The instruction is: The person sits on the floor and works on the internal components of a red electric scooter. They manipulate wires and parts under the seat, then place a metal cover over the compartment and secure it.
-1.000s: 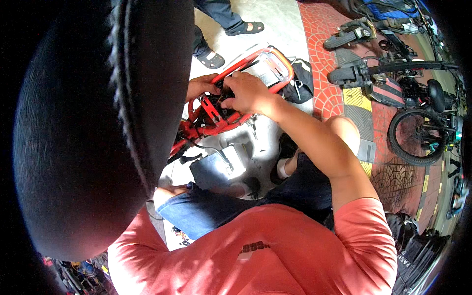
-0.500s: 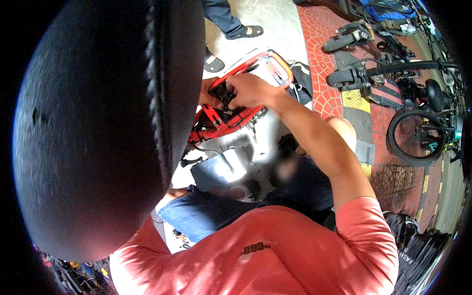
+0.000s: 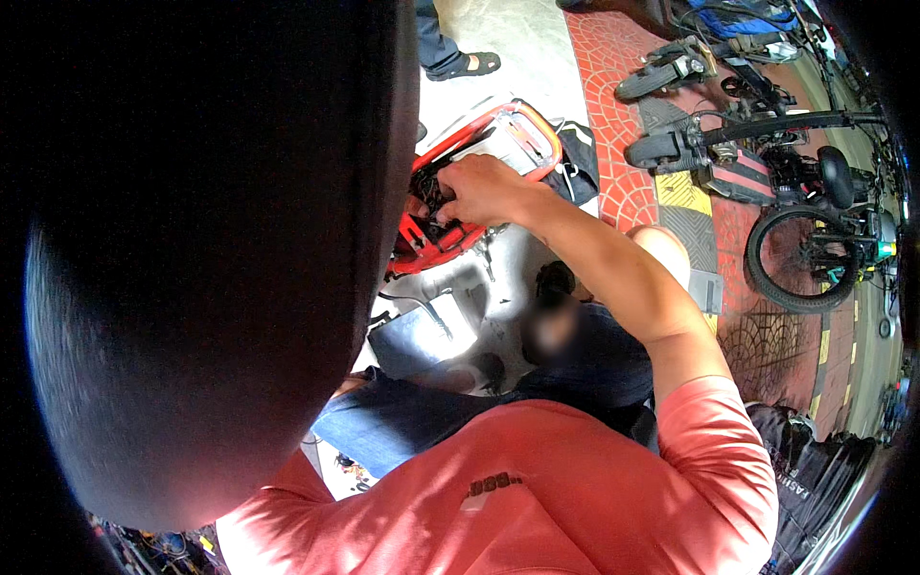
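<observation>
Inside red frame [image 3: 517, 120], right hand [image 3: 484, 187], tyre [image 3: 192, 259] crowding left

A large black tyre [image 3: 201, 259] is filling the left half of the frame, blocking all passage there. The right hand [image 3: 484, 187] is occupying the opening of the red frame [image 3: 498, 120] at upper centre. Pale floor [image 3: 517, 43] above is lying open. Parked bicycles [image 3: 795, 192] are crowding the upper right.
</observation>
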Tool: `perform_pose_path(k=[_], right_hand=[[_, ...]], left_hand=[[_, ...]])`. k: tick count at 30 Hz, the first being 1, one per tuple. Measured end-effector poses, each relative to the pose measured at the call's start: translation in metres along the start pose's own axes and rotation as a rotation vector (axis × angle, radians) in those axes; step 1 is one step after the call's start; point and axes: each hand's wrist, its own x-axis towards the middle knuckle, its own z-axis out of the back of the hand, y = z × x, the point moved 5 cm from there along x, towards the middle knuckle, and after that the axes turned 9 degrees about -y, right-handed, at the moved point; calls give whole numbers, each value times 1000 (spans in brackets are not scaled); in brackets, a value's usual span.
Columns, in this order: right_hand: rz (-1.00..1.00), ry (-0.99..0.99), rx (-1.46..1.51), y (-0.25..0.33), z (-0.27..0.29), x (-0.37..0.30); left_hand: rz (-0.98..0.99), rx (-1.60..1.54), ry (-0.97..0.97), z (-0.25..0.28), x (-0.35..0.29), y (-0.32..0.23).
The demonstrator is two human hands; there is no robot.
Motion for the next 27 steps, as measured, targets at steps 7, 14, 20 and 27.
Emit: perform_pose_path(k=[7,14,20,27], right_hand=[[-7,-58,-36,-13,-11,17],[108,-87,-155,12,-1,30],[196,9,-135,-5,-17,42],[166,70,-67,-6,-10,30]], left_hand=[[-36,162,18,4,10,1],[-27,-36,60,2,12,4],[-63,149,-12,7,11,17],[-6,126,-43,-4,6,-8]])
